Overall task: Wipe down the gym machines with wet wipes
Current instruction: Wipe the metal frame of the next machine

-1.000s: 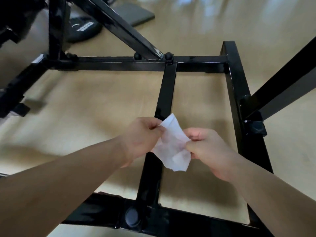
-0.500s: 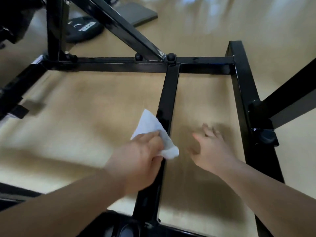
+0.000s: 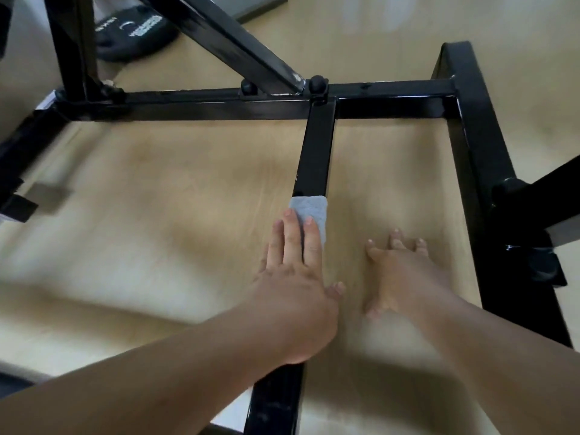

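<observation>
The gym machine's black steel base frame lies on a light wooden floor. Its centre bar (image 3: 315, 152) runs away from me to a cross bar (image 3: 219, 103). A white wet wipe (image 3: 310, 210) is draped over the centre bar. My left hand (image 3: 293, 277) lies flat on the bar with straight fingers pressing the wipe onto it. My right hand (image 3: 405, 274) rests palm down on the floor just right of the bar, fingers spread, holding nothing.
A side rail (image 3: 477, 158) of the frame runs along the right, with a bolted joint (image 3: 533, 221) and a strut leaving it. A diagonal brace (image 3: 226, 36) rises at the back. A black weight plate (image 3: 135, 32) lies on the floor behind the frame.
My right hand let go of the wipe and dropped flat to the floor. My left hand carried the wipe to the centre bar and now presses it flat there.
</observation>
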`<state>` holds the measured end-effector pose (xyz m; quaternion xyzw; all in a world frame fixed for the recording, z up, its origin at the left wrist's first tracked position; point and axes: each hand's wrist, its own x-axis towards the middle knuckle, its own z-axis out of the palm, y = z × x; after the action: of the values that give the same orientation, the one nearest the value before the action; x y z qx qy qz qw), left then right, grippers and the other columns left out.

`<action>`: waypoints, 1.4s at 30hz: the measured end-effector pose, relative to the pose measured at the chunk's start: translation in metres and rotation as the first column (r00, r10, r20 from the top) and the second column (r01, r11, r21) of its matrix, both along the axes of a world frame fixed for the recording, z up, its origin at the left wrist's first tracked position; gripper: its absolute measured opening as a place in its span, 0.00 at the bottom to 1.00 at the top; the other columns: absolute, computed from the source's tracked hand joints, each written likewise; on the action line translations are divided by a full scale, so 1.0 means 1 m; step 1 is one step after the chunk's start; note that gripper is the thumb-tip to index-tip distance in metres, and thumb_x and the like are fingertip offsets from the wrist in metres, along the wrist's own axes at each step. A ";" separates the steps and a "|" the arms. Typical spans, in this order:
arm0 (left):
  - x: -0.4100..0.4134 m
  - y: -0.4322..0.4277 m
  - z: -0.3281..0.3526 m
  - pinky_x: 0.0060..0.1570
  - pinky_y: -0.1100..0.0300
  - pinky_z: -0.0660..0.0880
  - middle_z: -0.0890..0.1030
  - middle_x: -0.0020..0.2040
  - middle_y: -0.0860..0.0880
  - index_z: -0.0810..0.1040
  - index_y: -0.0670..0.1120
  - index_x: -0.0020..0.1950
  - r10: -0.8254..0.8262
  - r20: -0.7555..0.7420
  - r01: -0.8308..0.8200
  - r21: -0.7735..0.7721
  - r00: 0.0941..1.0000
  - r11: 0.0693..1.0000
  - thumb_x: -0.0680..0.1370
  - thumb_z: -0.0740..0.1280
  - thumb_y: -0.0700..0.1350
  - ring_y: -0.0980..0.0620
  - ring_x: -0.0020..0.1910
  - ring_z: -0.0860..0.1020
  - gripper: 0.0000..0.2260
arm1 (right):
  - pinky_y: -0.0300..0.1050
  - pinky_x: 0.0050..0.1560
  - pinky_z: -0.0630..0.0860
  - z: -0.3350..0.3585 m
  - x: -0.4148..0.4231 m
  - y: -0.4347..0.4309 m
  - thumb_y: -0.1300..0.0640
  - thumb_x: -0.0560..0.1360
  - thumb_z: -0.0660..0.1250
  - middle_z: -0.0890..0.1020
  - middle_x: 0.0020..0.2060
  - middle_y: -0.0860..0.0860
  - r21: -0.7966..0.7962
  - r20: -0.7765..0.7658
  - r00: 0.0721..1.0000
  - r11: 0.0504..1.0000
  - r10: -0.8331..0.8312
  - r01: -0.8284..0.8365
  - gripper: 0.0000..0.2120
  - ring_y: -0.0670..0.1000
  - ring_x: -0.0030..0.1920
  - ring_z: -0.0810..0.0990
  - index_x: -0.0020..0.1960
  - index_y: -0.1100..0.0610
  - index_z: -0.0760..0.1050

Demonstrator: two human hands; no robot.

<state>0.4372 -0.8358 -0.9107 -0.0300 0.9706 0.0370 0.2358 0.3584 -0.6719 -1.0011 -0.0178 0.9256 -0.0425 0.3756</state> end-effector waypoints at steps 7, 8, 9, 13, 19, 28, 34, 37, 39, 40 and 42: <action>-0.021 -0.013 0.005 0.80 0.50 0.35 0.23 0.78 0.47 0.26 0.46 0.79 -0.080 0.001 0.079 0.105 0.997 0.991 0.86 0.48 0.60 0.48 0.77 0.24 0.36 | 0.73 0.75 0.62 -0.003 0.006 0.004 0.39 0.59 0.84 0.35 0.82 0.45 -0.006 -0.063 0.998 1.000 0.001 -0.002 0.66 0.64 0.82 0.37 0.82 0.34 0.42; -0.006 -0.012 0.008 0.80 0.49 0.35 0.21 0.77 0.49 0.25 0.47 0.79 -0.090 0.026 0.087 0.104 0.996 0.991 0.86 0.47 0.60 0.49 0.76 0.22 0.36 | 0.73 0.75 0.62 -0.003 0.008 0.004 0.40 0.59 0.84 0.35 0.82 0.45 -0.011 -0.074 0.997 1.000 0.003 -0.004 0.66 0.64 0.82 0.37 0.82 0.34 0.42; 0.009 -0.013 0.010 0.80 0.48 0.34 0.21 0.77 0.50 0.25 0.48 0.79 -0.084 0.044 0.078 0.117 0.995 0.990 0.86 0.45 0.61 0.49 0.75 0.21 0.34 | 0.73 0.75 0.62 -0.002 0.008 0.004 0.40 0.60 0.85 0.35 0.82 0.45 -0.020 -0.079 0.997 1.000 -0.005 0.004 0.66 0.64 0.82 0.37 0.82 0.35 0.42; 0.027 -0.023 0.015 0.81 0.44 0.50 0.47 0.85 0.44 0.52 0.48 0.84 -0.129 -0.301 0.163 0.091 0.945 0.982 0.83 0.44 0.59 0.40 0.83 0.43 0.30 | 0.76 0.73 0.61 0.006 0.007 0.003 0.41 0.60 0.85 0.35 0.82 0.46 -0.018 -0.054 0.999 1.000 -0.003 0.002 0.66 0.64 0.82 0.37 0.82 0.35 0.42; -0.024 -0.007 -0.011 0.81 0.50 0.39 0.28 0.81 0.46 0.29 0.46 0.81 -0.007 -0.122 0.020 0.105 0.992 0.994 0.87 0.44 0.53 0.45 0.80 0.30 0.29 | 0.76 0.74 0.61 0.005 0.008 0.003 0.41 0.61 0.84 0.34 0.82 0.46 -0.022 -0.065 0.998 1.000 -0.001 -0.001 0.65 0.64 0.82 0.37 0.82 0.35 0.42; -0.068 -0.019 -0.013 0.80 0.49 0.33 0.23 0.78 0.50 0.27 0.47 0.80 -0.223 -0.103 0.237 0.162 0.969 0.958 0.86 0.45 0.59 0.54 0.74 0.21 0.33 | 0.75 0.74 0.60 0.002 0.002 0.004 0.41 0.62 0.84 0.31 0.81 0.45 -0.009 -0.018 1.000 1.000 -0.001 0.001 0.66 0.63 0.82 0.35 0.82 0.35 0.39; -0.048 -0.024 -0.005 0.78 0.52 0.30 0.19 0.75 0.51 0.25 0.49 0.78 -0.270 0.003 0.269 0.086 0.963 0.959 0.85 0.44 0.61 0.55 0.72 0.18 0.33 | 0.76 0.73 0.60 0.003 0.000 0.000 0.42 0.62 0.85 0.32 0.81 0.45 -0.001 0.007 1.000 1.000 -0.004 0.004 0.66 0.64 0.82 0.35 0.82 0.35 0.40; -0.113 -0.022 -0.003 0.80 0.48 0.35 0.23 0.77 0.48 0.27 0.48 0.79 -0.259 0.009 0.257 0.078 0.966 0.963 0.86 0.46 0.59 0.51 0.75 0.22 0.33 | 0.76 0.73 0.61 0.006 -0.001 0.001 0.42 0.61 0.85 0.33 0.82 0.45 0.000 0.023 1.000 1.000 -0.004 0.004 0.66 0.64 0.82 0.35 0.82 0.35 0.40; -0.140 -0.018 -0.006 0.80 0.48 0.34 0.23 0.78 0.47 0.28 0.47 0.80 -0.236 0.013 0.235 0.045 0.972 0.971 0.86 0.46 0.59 0.50 0.76 0.23 0.34 | 0.74 0.73 0.62 0.005 0.000 0.003 0.43 0.62 0.85 0.34 0.82 0.44 -0.016 0.012 1.000 1.000 -0.012 0.012 0.66 0.63 0.82 0.35 0.82 0.35 0.41; -0.143 -0.015 -0.007 0.80 0.48 0.34 0.24 0.78 0.47 0.29 0.46 0.80 -0.229 0.002 0.228 0.044 0.974 0.973 0.86 0.46 0.60 0.50 0.77 0.24 0.34 | 0.74 0.74 0.62 0.006 0.001 0.003 0.43 0.62 0.85 0.33 0.81 0.44 -0.020 0.003 1.000 1.000 -0.018 0.018 0.66 0.63 0.82 0.35 0.82 0.35 0.41; -0.130 -0.013 -0.008 0.79 0.49 0.33 0.25 0.79 0.47 0.29 0.45 0.81 -0.233 -0.032 0.234 0.067 0.972 0.970 0.85 0.46 0.61 0.51 0.76 0.23 0.35 | 0.74 0.74 0.61 0.007 0.004 0.003 0.43 0.62 0.85 0.32 0.81 0.44 -0.020 -0.012 1.000 1.000 -0.015 0.014 0.66 0.63 0.82 0.35 0.82 0.35 0.40</action>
<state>0.3076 -0.8492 -0.9185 0.0931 0.9682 0.0436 0.2279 0.3620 -0.6690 -0.9944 -0.0151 0.9275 -0.0543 0.3695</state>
